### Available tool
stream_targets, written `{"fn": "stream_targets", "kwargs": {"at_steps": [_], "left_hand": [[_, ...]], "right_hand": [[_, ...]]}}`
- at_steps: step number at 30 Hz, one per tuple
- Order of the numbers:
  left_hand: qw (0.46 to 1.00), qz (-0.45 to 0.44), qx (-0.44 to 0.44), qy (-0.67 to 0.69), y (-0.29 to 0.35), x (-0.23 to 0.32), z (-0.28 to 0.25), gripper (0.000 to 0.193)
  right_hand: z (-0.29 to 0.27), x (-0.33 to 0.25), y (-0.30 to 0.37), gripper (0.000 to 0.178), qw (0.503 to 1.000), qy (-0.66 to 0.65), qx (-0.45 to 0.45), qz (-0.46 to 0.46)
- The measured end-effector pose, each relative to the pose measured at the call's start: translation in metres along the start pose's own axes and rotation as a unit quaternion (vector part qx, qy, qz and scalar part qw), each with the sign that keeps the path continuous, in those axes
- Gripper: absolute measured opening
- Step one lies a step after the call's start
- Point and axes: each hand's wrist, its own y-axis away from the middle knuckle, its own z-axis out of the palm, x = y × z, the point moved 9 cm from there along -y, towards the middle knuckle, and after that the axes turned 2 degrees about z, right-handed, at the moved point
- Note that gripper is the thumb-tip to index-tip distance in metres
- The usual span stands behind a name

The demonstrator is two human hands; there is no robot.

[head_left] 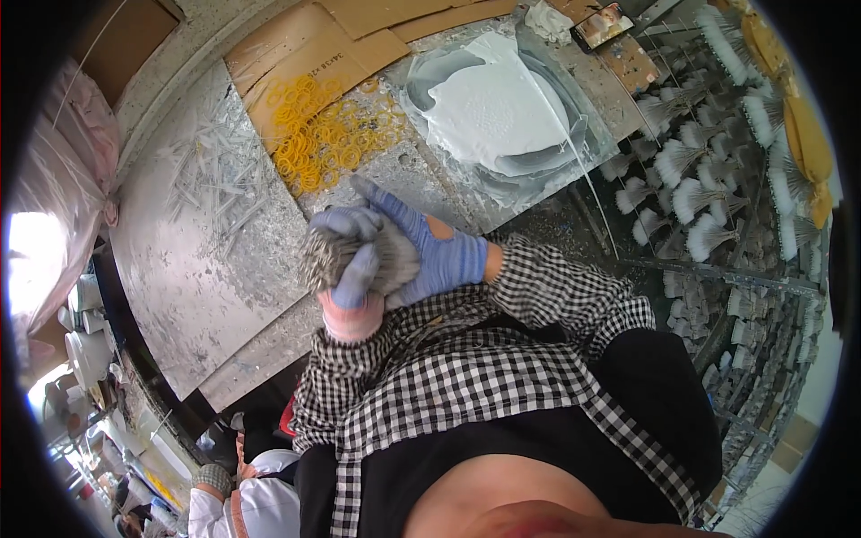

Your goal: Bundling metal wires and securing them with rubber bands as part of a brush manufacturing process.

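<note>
Above the near edge of the metal-covered bench [193, 287], we see a grey bristle bundle [325, 255] clasped between both gloved hands. Our left hand [359, 287] wraps it from below; our right hand [430, 255] closes over it, forefinger extended. Its bristle ends face the bench's left edge, toward neither wrist.

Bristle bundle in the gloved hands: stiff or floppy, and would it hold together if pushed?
The bristle bundle probably splays or sheds if loosely held: both the left hand and the right hand wrap it tightly. Individual fibres look thin, so likely light and springy. Round in section, it may roll on the metal sheet.
</note>
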Motion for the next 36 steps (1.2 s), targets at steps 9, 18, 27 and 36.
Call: {"fn": "stream_targets", "kwargs": {"at_steps": [9,18,27,36], "left_hand": [[0.952,0.01,-0.169,-0.256,0.006,0.024,0.014,0.108],[0.957,-0.01,-0.27,-0.105,0.036,0.043,0.09,0.098],[0.848,0.215,-0.111,-0.471,-0.007,0.011,0.023,0.077],[0.961,-0.117,0.092,-0.233,0.001,-0.035,-0.052,0.049]], "right_hand": [[0.041,0.017,0.062,0.098,0.977,0.204,-0.026,-0.058],[0.043,-0.036,0.059,0.086,0.989,-0.018,-0.138,-0.05],[-0.007,0.017,0.005,0.113,0.891,0.449,0.023,-0.071],[-0.014,0.036,0.0,0.137,0.855,0.515,0.061,0.03]]}}
